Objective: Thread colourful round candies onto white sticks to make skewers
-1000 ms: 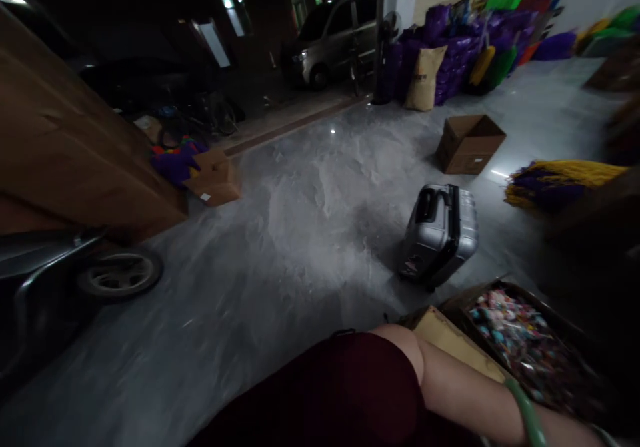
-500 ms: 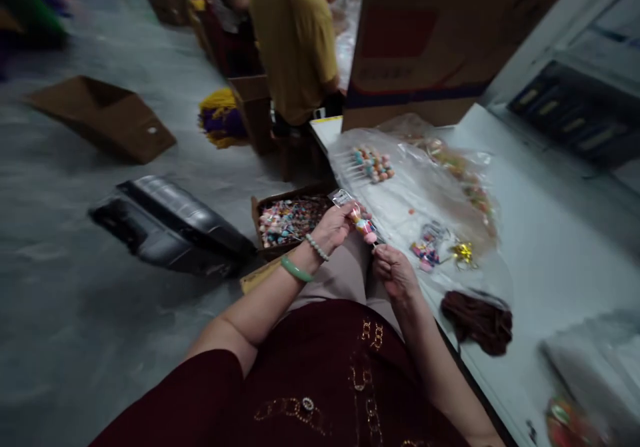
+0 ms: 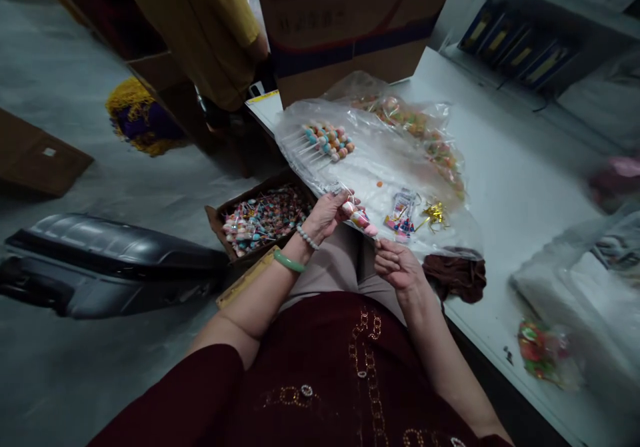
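Observation:
Between my hands, above my lap, is a stick of pink and coloured balls in a clear wrapper, like a candy skewer point(image 3: 361, 218). My left hand point(image 3: 327, 215) pinches its wrapped upper end, near the wrapper's clear top. Lower down, my right hand point(image 3: 397, 263) has its fingers closed round the stick end. On the plastic sheet point(image 3: 350, 184) beside them lie a row of ball skewers point(image 3: 329, 140), printed clear wrappers point(image 3: 401, 215) and gold twist ties point(image 3: 435, 214). A box of wrapped skewers point(image 3: 265, 220) stands left of my left hand.
A large carton point(image 3: 350, 27) stands at the table's back. A brown cloth point(image 3: 457, 277) lies by the table's near edge. On the floor are a grey suitcase point(image 3: 115, 260) and an open carton point(image 3: 40, 154). A person in a yellow shirt point(image 3: 195, 27) stands at upper left.
The view has swung to the right, so the table and boxes sit further left. Both hands keep hold of the skewer, which has turned slightly.

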Available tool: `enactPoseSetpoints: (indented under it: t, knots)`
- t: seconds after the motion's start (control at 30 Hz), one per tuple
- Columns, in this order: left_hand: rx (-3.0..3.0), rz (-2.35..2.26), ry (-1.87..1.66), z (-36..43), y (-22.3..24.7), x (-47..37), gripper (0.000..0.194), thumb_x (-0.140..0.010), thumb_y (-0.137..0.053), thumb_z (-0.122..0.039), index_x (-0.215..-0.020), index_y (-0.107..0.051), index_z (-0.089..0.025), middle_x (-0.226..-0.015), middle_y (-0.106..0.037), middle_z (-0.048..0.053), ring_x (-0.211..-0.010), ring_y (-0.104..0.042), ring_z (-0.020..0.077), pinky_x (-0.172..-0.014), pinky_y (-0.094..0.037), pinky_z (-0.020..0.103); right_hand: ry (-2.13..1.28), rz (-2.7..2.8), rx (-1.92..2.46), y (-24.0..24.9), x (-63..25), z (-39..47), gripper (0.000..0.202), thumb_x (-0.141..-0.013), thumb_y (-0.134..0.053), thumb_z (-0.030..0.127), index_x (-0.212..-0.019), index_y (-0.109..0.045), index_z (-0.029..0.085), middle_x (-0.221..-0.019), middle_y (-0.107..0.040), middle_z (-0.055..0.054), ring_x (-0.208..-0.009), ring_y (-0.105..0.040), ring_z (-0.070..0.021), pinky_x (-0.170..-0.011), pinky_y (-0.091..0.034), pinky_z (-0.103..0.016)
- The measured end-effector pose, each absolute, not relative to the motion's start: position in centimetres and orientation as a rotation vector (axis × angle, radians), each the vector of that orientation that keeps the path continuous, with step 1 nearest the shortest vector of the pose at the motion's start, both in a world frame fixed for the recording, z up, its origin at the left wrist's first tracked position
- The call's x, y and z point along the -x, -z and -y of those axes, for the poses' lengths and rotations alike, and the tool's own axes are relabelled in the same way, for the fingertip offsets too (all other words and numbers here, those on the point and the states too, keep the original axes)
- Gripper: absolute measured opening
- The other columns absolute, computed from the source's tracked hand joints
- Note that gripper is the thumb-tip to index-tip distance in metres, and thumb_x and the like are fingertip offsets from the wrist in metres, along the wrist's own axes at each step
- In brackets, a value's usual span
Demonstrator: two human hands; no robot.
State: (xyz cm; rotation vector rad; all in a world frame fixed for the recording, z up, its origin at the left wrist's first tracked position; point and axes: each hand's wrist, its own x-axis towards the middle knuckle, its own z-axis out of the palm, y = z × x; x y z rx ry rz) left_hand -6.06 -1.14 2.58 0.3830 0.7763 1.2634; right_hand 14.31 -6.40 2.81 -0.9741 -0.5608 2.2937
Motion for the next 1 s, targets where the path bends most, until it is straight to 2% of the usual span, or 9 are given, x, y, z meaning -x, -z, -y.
enactPoseSetpoints:
  t: [0.23, 0.33, 0.5, 0.57, 0.63, 0.73, 0.83, 0.9, 1.0]
  knots:
    - [-0.448, -0.842, -1.298, 1.2, -2.0, 3.4, 0.036, -0.068, -0.081, -0.037, -0.087, -0.059, -0.015, -0.073, -0.066, 0.001, -0.065, -0.068, 0.016, -0.061, -0.053, 0.026, -2.139, 0.651, 1.094, -1.0, -13.9, 5.8, 0.021, -0.068, -0.075, 0.03, -0.071, -0.058, 0.017, -0.039, -0.021, 0.014, -0.033, -0.01, -0.0013, -0.034, -0.012, -0.015]
    - [-0.384, -0.844, -1.26, 1.3, -1.2, 2.2, 0.036, -0.068, -0.081, -0.038, -0.082, -0.058, -0.015, -0.069, -0.064, 0.0, -0.064, -0.067, 0.0157, -0.058, -0.052, 0.025, -1.905, 0.764, 1.223, -0.5, -12.9, 6.0, 0.024, -0.065, -0.075, 0.032, -0.068, -0.057, 0.017, -0.042, -0.027, 0.013, -0.035, -0.016, -0.0019, -0.035, -0.012, -0.017]
    - [-0.247, -0.841, -1.107, 0.7, 0.0, 2.1, 0.036, -0.08, -0.069, -0.048, -0.087, -0.06, -0.014, -0.073, -0.067, 0.006, -0.066, -0.068, 0.0196, -0.058, -0.054, 0.03, -1.309, 1.19, 1.445, 0.4, -12.8, 6.4, 0.018, -0.075, -0.064, 0.034, -0.068, -0.058, 0.019, -0.052, -0.041, 0.006, -0.048, -0.033, -0.0077, -0.046, -0.025, -0.021]
    - [-0.242, -0.87, -1.097, 0.6, 0.1, 2.2, 0.035, -0.081, -0.069, -0.046, -0.088, -0.059, -0.014, -0.074, -0.068, 0.006, -0.065, -0.067, 0.018, -0.06, -0.055, 0.031, -1.133, 1.378, 1.529, 0.9, -13.4, 6.6, 0.018, -0.079, -0.059, 0.035, -0.068, -0.059, 0.021, -0.055, -0.045, 0.005, -0.053, -0.038, -0.0103, -0.053, -0.03, -0.023]
    - [-0.286, -0.896, -1.115, 0.6, 0.0, 2.2, 0.032, -0.075, -0.077, -0.036, -0.089, -0.058, -0.014, -0.073, -0.067, 0.003, -0.062, -0.065, 0.0152, -0.06, -0.055, 0.029, -0.947, 1.549, 1.612, 1.3, -14.1, 6.8, 0.018, -0.082, -0.055, 0.035, -0.071, -0.06, 0.022, -0.057, -0.048, 0.004, -0.057, -0.042, -0.012, -0.057, -0.032, -0.025]
    - [-0.351, -0.94, -1.158, 1.1, -0.3, 1.5, 0.042, -0.061, -0.086, -0.022, -0.091, -0.057, -0.015, -0.067, -0.064, -0.003, -0.056, -0.062, 0.0117, -0.058, -0.054, 0.026, -0.577, 1.772, 1.697, 1.5, -14.5, 7.3, 0.021, -0.087, -0.049, 0.032, -0.075, -0.062, 0.022, -0.058, -0.053, 0.002, -0.056, -0.044, -0.013, -0.059, -0.03, -0.026]
    - [-0.402, -0.961, -1.191, 1.8, -0.2, 0.5, 0.041, -0.057, -0.087, -0.028, -0.081, -0.057, -0.014, -0.06, -0.061, -0.004, -0.051, -0.059, 0.0103, -0.057, -0.052, 0.025, -0.25, 1.945, 1.682, 1.4, -14.4, 7.5, 0.027, -0.089, -0.044, 0.026, -0.07, -0.061, 0.02, -0.058, -0.055, -0.001, -0.054, -0.044, -0.0132, -0.057, -0.027, -0.027]
    - [-0.44, -0.943, -1.176, 2.2, -0.1, 0.1, 0.038, -0.059, -0.086, -0.035, -0.072, -0.057, -0.013, -0.057, -0.061, -0.002, -0.051, -0.059, 0.0107, -0.059, -0.052, 0.025, -0.262, 1.963, 1.642, 1.3, -14.3, 7.5, 0.026, -0.089, -0.044, 0.025, -0.069, -0.061, 0.02, -0.058, -0.056, -0.002, -0.053, -0.044, -0.013, -0.056, -0.027, -0.027]
    - [-0.436, -0.907, -1.13, 2.4, 0.0, 0.1, 0.038, -0.061, -0.085, -0.038, -0.07, -0.058, -0.013, -0.056, -0.062, 0.0, -0.055, -0.062, 0.0127, -0.063, -0.052, 0.026, -0.716, 1.709, 1.566, 1.2, -14.1, 7.0, 0.018, -0.085, -0.051, 0.03, -0.075, -0.062, 0.02, -0.057, -0.052, 0.001, -0.052, -0.043, -0.0118, -0.054, -0.03, -0.025]
